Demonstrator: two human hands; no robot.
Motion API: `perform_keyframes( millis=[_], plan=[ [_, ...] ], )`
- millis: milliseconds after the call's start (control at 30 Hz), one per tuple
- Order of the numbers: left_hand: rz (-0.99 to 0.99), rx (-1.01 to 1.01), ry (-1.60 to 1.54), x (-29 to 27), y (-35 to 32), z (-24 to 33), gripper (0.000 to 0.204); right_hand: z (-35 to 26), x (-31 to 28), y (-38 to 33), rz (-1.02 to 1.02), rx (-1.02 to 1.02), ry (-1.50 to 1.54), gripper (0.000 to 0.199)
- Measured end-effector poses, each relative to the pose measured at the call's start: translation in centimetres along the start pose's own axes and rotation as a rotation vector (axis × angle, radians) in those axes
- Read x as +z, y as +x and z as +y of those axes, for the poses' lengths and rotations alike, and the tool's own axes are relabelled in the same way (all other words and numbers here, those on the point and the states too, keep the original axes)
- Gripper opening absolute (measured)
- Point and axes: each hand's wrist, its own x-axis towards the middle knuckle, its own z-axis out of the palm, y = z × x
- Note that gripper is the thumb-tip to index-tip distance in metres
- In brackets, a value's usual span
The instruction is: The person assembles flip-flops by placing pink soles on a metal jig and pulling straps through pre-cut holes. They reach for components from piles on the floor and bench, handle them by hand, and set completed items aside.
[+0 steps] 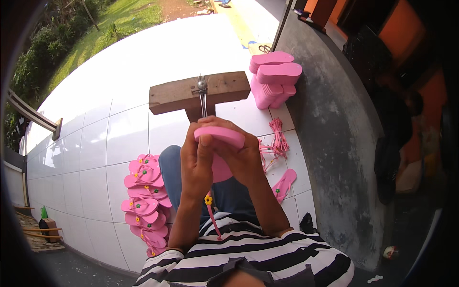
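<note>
Two hands' fingers gripping pink foam sandal sole (221, 138), left hand (197, 162), right hand (241, 160), metal tool (202, 98) above

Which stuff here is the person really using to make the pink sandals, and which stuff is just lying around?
In use:
- pink sole, held by left hand and right hand
- pink strap with yellow flower, hanging below the hands
- wooden block with metal tool

Lying about:
- finished flower sandals
- stack of plain soles
- bundle of pink straps
- single sole

Right: stack of plain pink foam soles (273, 79) beside grey concrete wall (330, 124)
Left: finished pink flower-decorated flip-flops (145, 201) on white tiled floor (95, 143)
</note>
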Motion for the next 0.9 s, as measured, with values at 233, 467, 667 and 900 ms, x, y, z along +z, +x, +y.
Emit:
perform_keyframes(
  millis=[233,467,667,900],
  plan=[
    [-0.044,0.127,0.222,0.0,0.1,0.4,0.053,1.8,-1.7,-0.1,-0.116,-0.148,0.109,0.03],
    [0.019,0.097,0.114,0.1,0.6,-0.8,0.045,2.0,-0.6,0.1,0.039,-0.123,0.045,0.029],
    [0.046,0.328,0.127,0.5,-4.0,1.2,0.049,-1.5,-0.3,-4.2,-0.048,-0.339,-0.12,0.03],
    [-0.189,-0.204,0.23,-2.2,-6.4,-2.4,0.036,0.5,-1.1,-8.5,0.157,0.239,-0.24,0.056]
  ],
)
